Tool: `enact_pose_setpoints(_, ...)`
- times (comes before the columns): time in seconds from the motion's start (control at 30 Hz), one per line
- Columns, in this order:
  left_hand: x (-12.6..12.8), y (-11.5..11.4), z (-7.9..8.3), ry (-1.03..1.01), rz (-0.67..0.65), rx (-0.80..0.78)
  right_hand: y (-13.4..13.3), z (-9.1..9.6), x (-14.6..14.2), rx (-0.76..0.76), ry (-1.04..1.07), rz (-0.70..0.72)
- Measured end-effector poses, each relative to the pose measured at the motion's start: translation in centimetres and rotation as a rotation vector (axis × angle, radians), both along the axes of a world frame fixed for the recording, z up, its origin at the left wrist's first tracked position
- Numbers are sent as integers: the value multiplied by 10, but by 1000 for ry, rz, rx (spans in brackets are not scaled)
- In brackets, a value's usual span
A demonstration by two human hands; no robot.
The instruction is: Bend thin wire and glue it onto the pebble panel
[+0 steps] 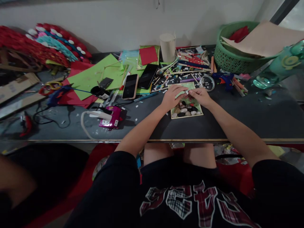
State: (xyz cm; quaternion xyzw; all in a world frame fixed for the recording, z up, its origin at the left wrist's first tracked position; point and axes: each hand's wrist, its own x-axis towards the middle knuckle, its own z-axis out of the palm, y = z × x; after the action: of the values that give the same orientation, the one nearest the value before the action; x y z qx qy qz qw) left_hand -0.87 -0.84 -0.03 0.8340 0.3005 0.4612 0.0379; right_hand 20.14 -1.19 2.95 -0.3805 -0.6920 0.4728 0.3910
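Note:
Both my hands rest over a small green card [190, 86] framed with wooden sticks, on the dark table [249, 117]. A row of small pebbles [186, 111] lies along the card's near edge. My left hand [171, 97] and my right hand [200, 95] meet at the fingertips and pinch a small white piece [187, 92] between them above the card. The fingers of both hands are curled.
Two phones [130, 86] lie left of the card on green paper [95, 76]. A glue gun [223, 78], loose sticks, a round clear lid [207, 82], a paper roll [167, 47] and a green basket [234, 58] stand behind. Scissors [48, 87], cables and a pink packet [111, 116] lie left.

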Motion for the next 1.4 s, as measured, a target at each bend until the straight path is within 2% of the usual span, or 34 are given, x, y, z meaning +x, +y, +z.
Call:
enact_pose_setpoints(0.2, 2, 0, -2, -16, 43, 78, -1, -1, -2, -54, 103, -14)
enact_pose_setpoints(0.4, 4, -3, -1, -14, 56, 163, -2, -4, 2, -11, 108, -22)
enact_pose_setpoints(0.67, 1, -1, -6, 61, 112, 118, 2, -15, 2, 1, 146, 10)
enact_pose_setpoints(0.87, 1, 1, -4, 40, 149, 164, 8, -21, 0, 72, 99, 7)
enact_pose_setpoints(1.03, 0, 5, -7, 78, 169, 114, 9, -19, 0, 101, 64, 0)
enact_pose_setpoints(1.17, 0, 8, -10, 69, 133, 32, 7, -15, 1, 129, -11, -8)
enact_pose_setpoints(1.4, 4, 8, -10, 88, 143, 51, 1, -9, 1, 147, -60, -39)
